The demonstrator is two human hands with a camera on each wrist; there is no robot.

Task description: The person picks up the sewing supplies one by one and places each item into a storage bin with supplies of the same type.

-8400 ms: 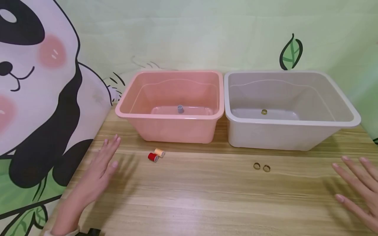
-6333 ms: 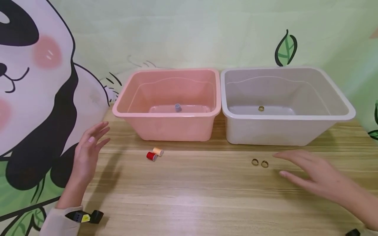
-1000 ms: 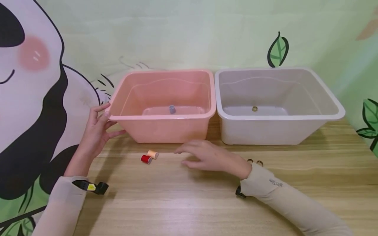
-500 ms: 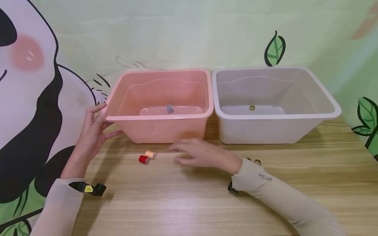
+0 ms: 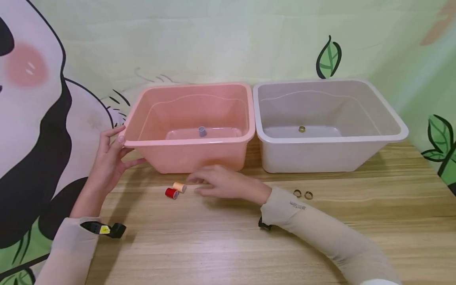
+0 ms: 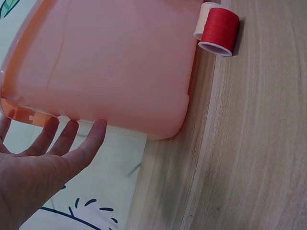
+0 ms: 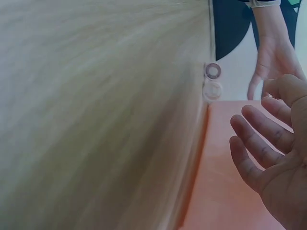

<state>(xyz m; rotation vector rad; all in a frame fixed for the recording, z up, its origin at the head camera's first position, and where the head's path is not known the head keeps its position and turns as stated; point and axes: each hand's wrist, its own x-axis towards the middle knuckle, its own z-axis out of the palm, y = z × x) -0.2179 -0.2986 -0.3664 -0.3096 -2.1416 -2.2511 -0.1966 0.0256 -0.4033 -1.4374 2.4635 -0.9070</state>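
While the right hand hovers, fingers parted and loosely bent, red cylindrical thread spool lies on wood-grain counter just left of them, gap narrower than half a second ago; long axis roughly left-right, white end handward. Peach cylindrical thread spool just beyond, near parallel. Farther, left hand grips pink plastic basin by its rim.

Pale wood-grain desk carrying everything, grain running left to right, light gleaming on near middle. Pink bin standing upright at far left; grey bin standing upright just beside it, at far right. Red spool lying on its side, near side of pink bin; peach spool lying on its side too, touching red one, sitting slightly farther and right. Two brass-coloured rings resting side by side, slightly apart, near side of grey bin.
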